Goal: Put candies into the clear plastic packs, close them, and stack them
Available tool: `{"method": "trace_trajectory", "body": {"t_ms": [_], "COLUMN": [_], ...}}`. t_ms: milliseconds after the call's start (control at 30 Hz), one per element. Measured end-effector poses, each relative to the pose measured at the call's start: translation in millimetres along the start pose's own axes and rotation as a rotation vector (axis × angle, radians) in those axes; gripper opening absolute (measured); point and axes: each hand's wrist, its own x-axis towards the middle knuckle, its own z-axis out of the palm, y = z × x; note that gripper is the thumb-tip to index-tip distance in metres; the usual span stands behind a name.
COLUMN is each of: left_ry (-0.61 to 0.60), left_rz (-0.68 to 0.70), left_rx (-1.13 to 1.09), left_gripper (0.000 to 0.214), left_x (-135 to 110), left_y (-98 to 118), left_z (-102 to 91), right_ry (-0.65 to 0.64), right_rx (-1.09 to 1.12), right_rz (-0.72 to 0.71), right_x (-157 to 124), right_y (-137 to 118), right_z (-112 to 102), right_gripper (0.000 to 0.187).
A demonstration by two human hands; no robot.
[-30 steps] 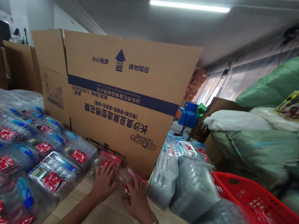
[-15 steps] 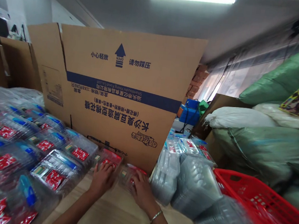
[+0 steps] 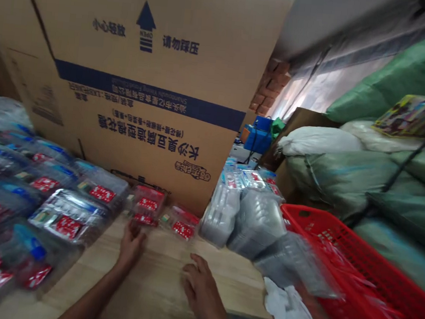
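My left hand [image 3: 131, 248] is at the front edge of a clear plastic pack [image 3: 147, 204] with red packets inside. Its fingers look apart, though motion softens them, and they do not wrap round the pack. To the right, a second clear pack [image 3: 181, 222] with a red packet and a small pale green piece lies flat on the wooden table [image 3: 164, 265]. Over the bare wood in front of that pack, my right hand [image 3: 200, 284] has its fingers loosely bent and apart, with nothing in them. Both packs lie by the foot of a large cardboard carton [image 3: 143, 138].
Rows of filled clear packs [image 3: 67, 218] cover the left side. Stacks of nested clear trays [image 3: 257, 224] stand on the right, beside a red plastic basket [image 3: 341, 232]. Large woven sacks [image 3: 349, 177] are piled behind it. White cloth-like material [image 3: 288, 305] lies at the table's right edge.
Both hands have drawn back from the two packs towards me. The right hand has come off its pack. The view has tilted down and turned right.
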Motion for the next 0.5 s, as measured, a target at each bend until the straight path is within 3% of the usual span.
{"method": "trace_trajectory", "body": {"t_ms": [133,300,500], "left_ry": [0.02,0.15,0.236], "left_rz": [0.063,0.155,0.152], "left_rx": [0.053,0.094,0.123], "left_gripper": [0.06,0.055,0.047], "left_x": [1,-10,-18], "left_y": [-2,-7,-9], "left_z": [-0.4,1.8,11.6], "right_ry": [0.024,-0.043,0.049], "right_rx": [-0.014,-0.08,-0.224], "right_rz": [-0.08,-0.243,-0.367], "right_x": [9,33,112], "right_y": [3,-4,-25], "right_z": [6,20,40], "right_gripper": [0.034,0.034,0.045]}}
